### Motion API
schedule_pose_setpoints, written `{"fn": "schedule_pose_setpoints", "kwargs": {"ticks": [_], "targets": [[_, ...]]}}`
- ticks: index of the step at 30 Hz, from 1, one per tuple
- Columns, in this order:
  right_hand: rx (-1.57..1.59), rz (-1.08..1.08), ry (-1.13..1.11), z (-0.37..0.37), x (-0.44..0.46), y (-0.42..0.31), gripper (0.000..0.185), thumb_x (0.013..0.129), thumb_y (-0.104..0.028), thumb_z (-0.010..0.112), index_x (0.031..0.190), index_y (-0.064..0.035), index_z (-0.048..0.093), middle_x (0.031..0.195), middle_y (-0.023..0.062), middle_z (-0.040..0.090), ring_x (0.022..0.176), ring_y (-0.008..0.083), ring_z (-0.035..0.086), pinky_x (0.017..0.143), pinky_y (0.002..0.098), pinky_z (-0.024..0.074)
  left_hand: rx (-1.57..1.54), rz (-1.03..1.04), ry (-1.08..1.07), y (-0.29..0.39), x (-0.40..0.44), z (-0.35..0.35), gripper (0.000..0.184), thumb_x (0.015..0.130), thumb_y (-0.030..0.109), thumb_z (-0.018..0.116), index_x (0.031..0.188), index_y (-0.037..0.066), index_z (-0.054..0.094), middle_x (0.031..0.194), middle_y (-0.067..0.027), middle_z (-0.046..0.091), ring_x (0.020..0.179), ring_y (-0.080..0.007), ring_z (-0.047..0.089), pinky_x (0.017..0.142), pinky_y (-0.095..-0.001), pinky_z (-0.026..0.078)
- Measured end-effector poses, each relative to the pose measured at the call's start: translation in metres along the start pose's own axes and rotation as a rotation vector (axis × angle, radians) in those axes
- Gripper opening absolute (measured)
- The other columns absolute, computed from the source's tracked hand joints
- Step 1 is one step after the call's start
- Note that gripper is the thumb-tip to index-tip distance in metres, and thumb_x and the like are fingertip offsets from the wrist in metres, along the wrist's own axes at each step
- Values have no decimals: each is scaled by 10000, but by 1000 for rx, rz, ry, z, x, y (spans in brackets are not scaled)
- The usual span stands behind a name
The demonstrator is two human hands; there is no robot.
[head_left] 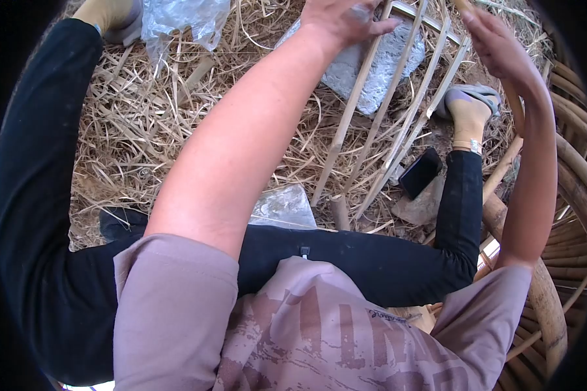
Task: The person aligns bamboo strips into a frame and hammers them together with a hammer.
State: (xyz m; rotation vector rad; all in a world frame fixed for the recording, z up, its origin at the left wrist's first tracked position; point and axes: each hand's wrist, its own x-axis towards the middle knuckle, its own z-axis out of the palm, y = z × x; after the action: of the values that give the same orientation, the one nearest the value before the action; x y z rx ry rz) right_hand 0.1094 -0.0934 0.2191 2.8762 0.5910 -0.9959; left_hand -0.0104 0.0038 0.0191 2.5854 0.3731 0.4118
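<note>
My left hand (342, 21) is at the top edge, partly cut off. Its thumb lies across the leftmost strip of a frame of split bamboo strips (407, 85), and the hand looks closed on it, though most fingertips are hidden. The frame's long strips slant down over a grey slab (365, 72) on the straw. To the right, my right hand (496, 49) is closed around a pale bamboo pole (463, 5) at the top. The pole seems to continue down behind my wrist.
Loose straw (137, 130) covers the ground between my legs. A dark phone (420, 173) lies by my right shin, near a bamboo stub (340, 212). Clear plastic (182, 23) is at upper left. Curved bamboo poles (544, 300) stand along the right.
</note>
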Motion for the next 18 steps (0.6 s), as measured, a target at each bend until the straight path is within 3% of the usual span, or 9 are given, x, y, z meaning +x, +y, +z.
{"fn": "schedule_pose_setpoints", "kwargs": {"ticks": [2,5,9,11,14,16,17,18], "targets": [[-206,54,-94,-3,7,-2,324,1088,-291,440,1223,-34,583,740,-34,478,619,81,467,531,263,405,4,1,36,2,1,3,697,894,612,642,1455,206,560,1473,-133,519,1408,-317,423,1152,-668,238],[179,-101,-1,-4,10,17,375,1090,-300,441,1291,-19,588,764,-13,525,654,104,505,568,289,436,-56,5,42,-1,-1,6,697,898,612,641,1443,184,571,1481,-136,513,1411,-319,424,1155,-666,237],[-240,-113,-30,-11,14,4,382,1087,-310,457,1250,4,602,788,-7,545,679,114,521,595,292,452,-46,27,70,0,2,5,718,890,641,635,1436,179,576,1477,-137,521,1398,-314,440,1158,-649,238],[-164,-105,-32,-11,-4,-12,387,1087,-314,458,1223,14,611,795,1,549,686,116,524,610,290,459,-30,43,198,-3,1,20,741,886,654,633,1451,181,560,1466,-136,532,1385,-308,452,1158,-639,239],[12,-130,-8,-11,16,8,395,1088,-325,456,1184,19,627,803,12,563,694,123,535,624,289,469,37,68,194,-5,0,20,789,880,664,635,1504,201,497,1411,-127,565,1333,-295,485,1149,-592,261],[-199,2,82,6,-13,-37,378,1089,-306,447,1149,15,638,795,4,542,678,106,505,610,277,446,1,5,-106,2,7,-10,784,880,659,640,1499,197,504,1377,-125,578,1304,-287,497,1136,-561,278],[-267,185,48,9,-19,-69,369,1088,-299,445,1136,12,637,792,-2,532,675,98,495,605,272,438,-19,-24,-252,5,11,-21,781,881,656,642,1497,196,508,1359,-124,585,1290,-283,504,1129,-546,287],[-225,135,-50,-2,-15,-51,363,1087,-296,444,1144,7,637,787,0,523,668,89,485,602,266,435,-13,-4,-162,5,10,-17,762,882,651,645,1478,191,530,1351,-124,587,1285,-282,504,1124,-535,293]]}}
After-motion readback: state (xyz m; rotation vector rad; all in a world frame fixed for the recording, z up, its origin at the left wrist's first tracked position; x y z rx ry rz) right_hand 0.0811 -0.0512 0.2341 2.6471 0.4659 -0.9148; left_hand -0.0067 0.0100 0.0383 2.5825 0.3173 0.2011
